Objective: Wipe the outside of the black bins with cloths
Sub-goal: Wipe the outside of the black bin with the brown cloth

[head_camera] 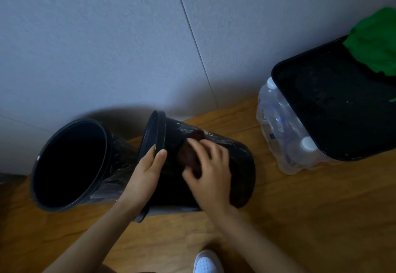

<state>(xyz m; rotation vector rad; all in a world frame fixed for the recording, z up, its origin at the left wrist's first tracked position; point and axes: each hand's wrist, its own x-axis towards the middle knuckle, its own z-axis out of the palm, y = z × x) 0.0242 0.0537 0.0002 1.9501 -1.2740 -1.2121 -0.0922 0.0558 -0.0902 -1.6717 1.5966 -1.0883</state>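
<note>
A round black bin (237, 157) lies tipped on its side on the wooden floor, its rim pointing left toward the wall. My left hand (147, 170) grips that rim from below, thumb over the edge. My right hand (207, 172) presses a dark brown cloth (188, 155) against the bin's outer wall just behind the rim. A second round black bin (70, 163) stands tilted to the left, its open mouth facing me, touching the first bin. A square black bin (334, 105) stands at the right.
A green cloth (375, 41) hangs over the square bin's far corner. A shrink-wrapped pack of water bottles (280, 129) sits against that bin's left side. The grey wall (128, 37) runs behind. My white shoe (206, 262) is at the bottom edge.
</note>
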